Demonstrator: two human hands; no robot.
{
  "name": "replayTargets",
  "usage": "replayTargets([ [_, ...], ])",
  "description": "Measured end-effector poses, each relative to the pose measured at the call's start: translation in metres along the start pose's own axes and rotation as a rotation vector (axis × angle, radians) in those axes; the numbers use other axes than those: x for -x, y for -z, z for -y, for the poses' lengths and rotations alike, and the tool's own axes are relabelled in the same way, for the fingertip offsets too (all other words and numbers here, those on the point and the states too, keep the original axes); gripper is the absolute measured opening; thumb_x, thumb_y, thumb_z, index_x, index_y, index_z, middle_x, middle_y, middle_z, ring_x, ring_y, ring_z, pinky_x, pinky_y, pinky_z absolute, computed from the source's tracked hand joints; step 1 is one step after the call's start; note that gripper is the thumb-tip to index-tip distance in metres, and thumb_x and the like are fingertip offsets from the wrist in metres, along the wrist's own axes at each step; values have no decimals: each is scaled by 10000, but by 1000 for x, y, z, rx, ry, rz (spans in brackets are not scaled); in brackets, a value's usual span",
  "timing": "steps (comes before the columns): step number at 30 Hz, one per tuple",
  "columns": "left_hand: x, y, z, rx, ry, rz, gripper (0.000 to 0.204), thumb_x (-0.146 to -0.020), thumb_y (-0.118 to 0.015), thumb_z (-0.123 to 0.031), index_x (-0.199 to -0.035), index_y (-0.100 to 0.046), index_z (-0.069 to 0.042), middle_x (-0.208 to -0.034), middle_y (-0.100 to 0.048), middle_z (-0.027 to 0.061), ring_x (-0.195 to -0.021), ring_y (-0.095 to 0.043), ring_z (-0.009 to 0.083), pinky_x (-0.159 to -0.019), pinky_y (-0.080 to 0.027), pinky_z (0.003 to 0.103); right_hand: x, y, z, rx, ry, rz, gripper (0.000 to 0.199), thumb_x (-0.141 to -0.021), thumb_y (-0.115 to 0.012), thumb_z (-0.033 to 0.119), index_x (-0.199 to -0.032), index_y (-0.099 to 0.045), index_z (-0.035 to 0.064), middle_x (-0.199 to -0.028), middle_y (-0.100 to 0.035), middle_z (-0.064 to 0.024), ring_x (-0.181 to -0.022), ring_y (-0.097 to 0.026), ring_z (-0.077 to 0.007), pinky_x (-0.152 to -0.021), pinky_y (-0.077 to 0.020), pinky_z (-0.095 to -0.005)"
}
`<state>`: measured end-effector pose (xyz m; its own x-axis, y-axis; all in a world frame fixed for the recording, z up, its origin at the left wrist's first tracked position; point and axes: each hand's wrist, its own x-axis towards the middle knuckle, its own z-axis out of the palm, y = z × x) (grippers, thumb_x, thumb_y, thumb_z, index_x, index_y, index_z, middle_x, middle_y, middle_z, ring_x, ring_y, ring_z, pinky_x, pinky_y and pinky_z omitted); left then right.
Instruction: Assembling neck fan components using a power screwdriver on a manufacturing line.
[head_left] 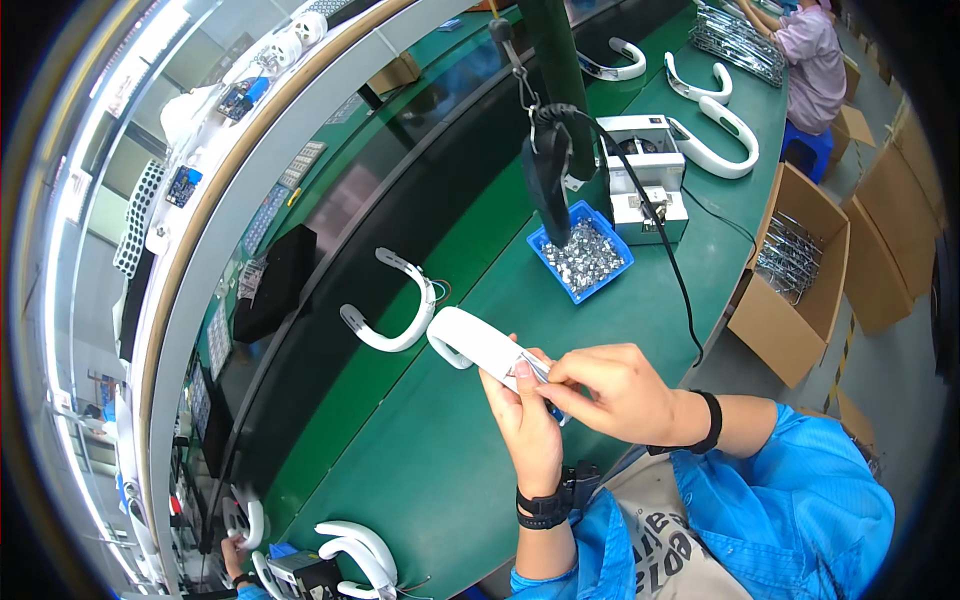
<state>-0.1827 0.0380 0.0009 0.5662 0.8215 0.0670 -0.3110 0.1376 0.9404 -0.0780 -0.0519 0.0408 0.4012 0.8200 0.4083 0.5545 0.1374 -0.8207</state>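
Observation:
My left hand point(528, 420) grips one end of a white curved plastic neckband piece point(478, 343), holding it up over the green bench. My right hand point(612, 388) pinches a small shiny metal part point(533, 368) against that same end. A second white U-shaped neckband piece point(395, 305) with thin wires at one tip lies on the dark conveyor belt just beyond. A black electric screwdriver point(549, 180) hangs on a coiled cord above a blue tray of small metal parts point(582, 258).
A grey machine box point(650, 185) stands behind the blue tray. More white neckbands point(722, 135) lie further along the bench point(420, 480). Open cardboard boxes point(795, 275) sit on the right. Another person point(812, 55) works at the far end; someone's hand point(232, 552) is at lower left.

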Motion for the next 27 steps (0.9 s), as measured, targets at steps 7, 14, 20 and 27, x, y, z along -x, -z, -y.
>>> replayTargets([
  [7,0,5,-5,103,38,13,379,-1141,-551,-209,-1446,-474,1,-1086,-647,97,-999,-625,152,-902,-498,300,3,4,-7,256,307,39,138,-913,-765,71,-1021,-699,14,-865,-686,-121,-744,-669,-309,-665,-545,-416],
  [14,2,16,-3,91,36,54,412,-1096,-593,-97,-1475,-466,4,-1126,-655,93,-1021,-623,148,-918,-497,299,4,2,-11,64,188,75,210,-898,-764,12,-1105,-729,2,-939,-719,-129,-841,-693,-308,-702,-562,-391],
  [20,3,26,5,80,43,27,400,-1088,-568,-48,-1479,-495,-3,-1187,-664,93,-1047,-621,135,-928,-491,291,-6,-10,-14,102,285,-86,286,-853,-751,-53,-1135,-739,-7,-956,-715,-119,-877,-671,-299,-750,-565,-392],
  [27,1,27,8,212,7,73,512,-1062,-507,-229,-1489,-478,52,-1232,-661,126,-1136,-622,190,-1031,-468,354,-18,-9,-32,130,509,58,320,-826,-745,-64,-1138,-733,2,-1023,-721,-99,-871,-632,-296,-760,-564,-381],
])
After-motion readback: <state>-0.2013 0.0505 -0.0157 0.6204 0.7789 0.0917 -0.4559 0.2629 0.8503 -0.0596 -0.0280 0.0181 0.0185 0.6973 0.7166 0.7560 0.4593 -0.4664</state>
